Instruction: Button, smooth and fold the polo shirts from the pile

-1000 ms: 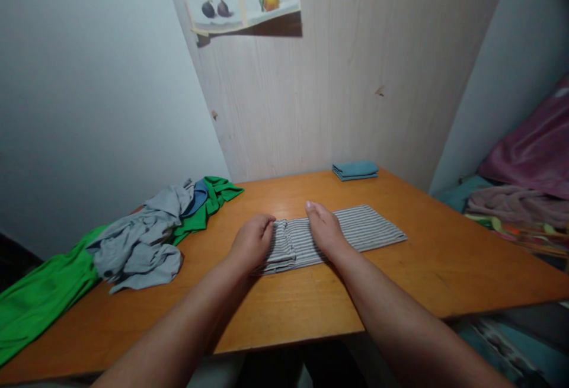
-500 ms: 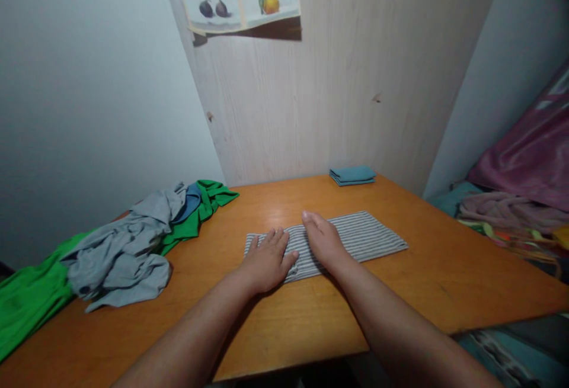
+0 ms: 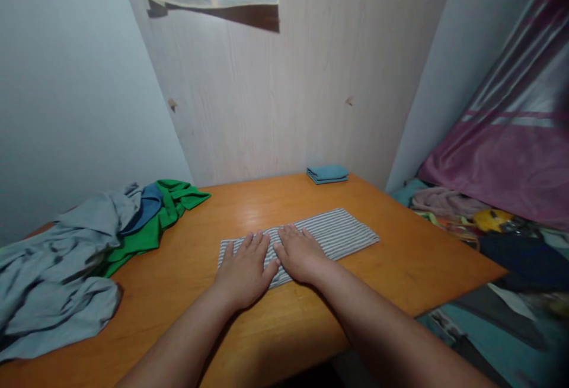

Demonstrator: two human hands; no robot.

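Observation:
A striped grey-and-white cloth (image 3: 340, 231), folded into a long flat strip, lies on the orange wooden table (image 3: 267, 332). My left hand (image 3: 245, 268) rests palm down on its left end, fingers spread. Beside it, my right hand (image 3: 300, 253) also lies flat on the cloth, fingers stretched out and pointing away from me. The two hands are close together, the left thumb near the right palm. Neither hand grips anything, and part of the cloth's left half is hidden under them.
Crumpled grey garments (image 3: 66, 263) and a green cloth (image 3: 175, 201) heap along the table's left side. Near the back edge sits a folded teal cloth (image 3: 328, 173). A wall stands behind. Beyond the table's right edge are a pink curtain (image 3: 498, 169) and piled fabrics.
My right hand has turned from its edge to palm down and lies flat nearer the left hand. The view has swung to the right, so everything appears shifted left.

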